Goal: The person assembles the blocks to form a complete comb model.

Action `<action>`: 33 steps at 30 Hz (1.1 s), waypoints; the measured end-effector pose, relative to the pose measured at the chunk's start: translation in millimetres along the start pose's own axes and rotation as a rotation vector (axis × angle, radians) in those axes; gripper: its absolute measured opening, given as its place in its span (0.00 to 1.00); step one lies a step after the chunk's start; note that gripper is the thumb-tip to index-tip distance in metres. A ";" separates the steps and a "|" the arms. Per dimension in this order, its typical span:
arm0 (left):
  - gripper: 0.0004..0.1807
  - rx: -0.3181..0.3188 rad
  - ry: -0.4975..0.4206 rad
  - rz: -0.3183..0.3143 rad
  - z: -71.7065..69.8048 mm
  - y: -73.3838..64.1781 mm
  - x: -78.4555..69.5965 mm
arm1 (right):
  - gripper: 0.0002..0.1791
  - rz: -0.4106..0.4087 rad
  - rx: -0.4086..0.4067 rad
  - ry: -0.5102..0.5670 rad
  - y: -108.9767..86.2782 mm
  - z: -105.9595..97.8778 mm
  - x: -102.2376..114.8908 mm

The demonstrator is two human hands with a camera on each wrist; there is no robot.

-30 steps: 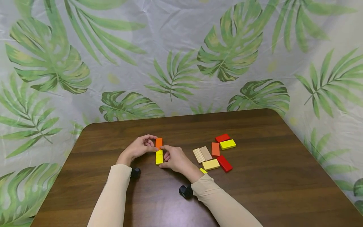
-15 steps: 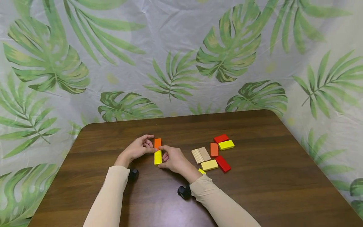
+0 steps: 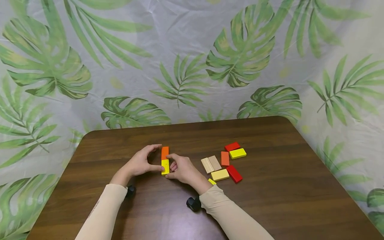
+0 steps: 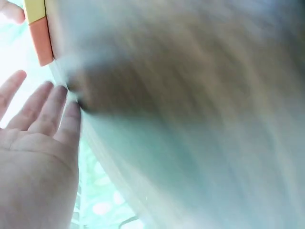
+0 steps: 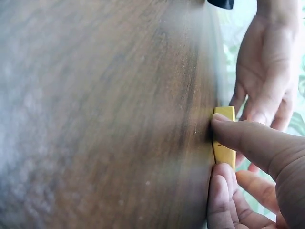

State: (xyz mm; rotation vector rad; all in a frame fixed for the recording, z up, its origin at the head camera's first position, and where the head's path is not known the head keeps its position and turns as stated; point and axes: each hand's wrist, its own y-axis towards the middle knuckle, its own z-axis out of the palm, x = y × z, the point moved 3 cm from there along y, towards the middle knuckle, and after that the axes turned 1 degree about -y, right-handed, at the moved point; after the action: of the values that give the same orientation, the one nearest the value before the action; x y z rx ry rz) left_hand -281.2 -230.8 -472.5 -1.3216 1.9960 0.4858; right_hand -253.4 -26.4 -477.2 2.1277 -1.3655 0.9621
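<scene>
A yellow block (image 3: 165, 163) and an orange block (image 3: 165, 152) lie end to end in a line on the table. My right hand (image 3: 183, 169) holds the yellow block, thumb at its near end and index finger by the joint with the orange one. In the right wrist view the thumb lies across the yellow block (image 5: 225, 153). My left hand (image 3: 139, 163) is at the left of the line, fingers extended, its thumb tip at the yellow block's side. The left wrist view shows those fingers straight and apart from the orange block (image 4: 42, 43).
Right of my hands lies a loose group: a ridged wooden piece (image 3: 207, 165), a plain wooden block (image 3: 214, 163), a pale yellow block (image 3: 220, 175), red blocks (image 3: 234, 174), an orange-red block (image 3: 225, 158) and a yellow block (image 3: 238, 153). My right wrist partly covers another yellow piece (image 3: 212, 181).
My left hand has drawn back to the left and spread its fingers, its thumb shifting nearer along the yellow block. My right hand keeps its hold.
</scene>
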 end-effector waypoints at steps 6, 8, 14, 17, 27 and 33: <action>0.56 0.037 0.092 0.051 2.0 -6.3 -5.0 | 0.39 -0.002 0.001 -0.022 0.5 -1.8 0.9; 0.56 0.047 0.091 0.062 3.1 -6.1 -5.5 | 0.39 -0.003 0.003 -0.026 0.5 -2.1 0.8; 0.55 0.059 0.104 0.080 6.2 -3.6 -7.9 | 0.39 0.002 -0.002 -0.025 -0.5 -3.6 0.3; 0.54 0.062 0.125 0.091 7.4 -3.0 -9.2 | 0.39 0.013 -0.002 -0.026 -0.8 -3.5 -0.8; 0.54 0.066 0.169 0.081 8.2 -8.0 -8.5 | 0.38 0.016 0.013 -0.013 -0.4 3.0 -1.2; 0.53 0.059 0.184 0.102 7.9 -7.2 -10.8 | 0.39 0.025 0.002 -0.023 -0.8 1.5 -0.9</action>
State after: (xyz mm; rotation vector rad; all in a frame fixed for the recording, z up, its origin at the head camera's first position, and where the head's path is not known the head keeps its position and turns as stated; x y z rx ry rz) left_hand -269.4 -221.8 -469.9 -1.2724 2.2198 0.3605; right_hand -252.5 -26.5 -478.8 2.1337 -1.4058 0.9522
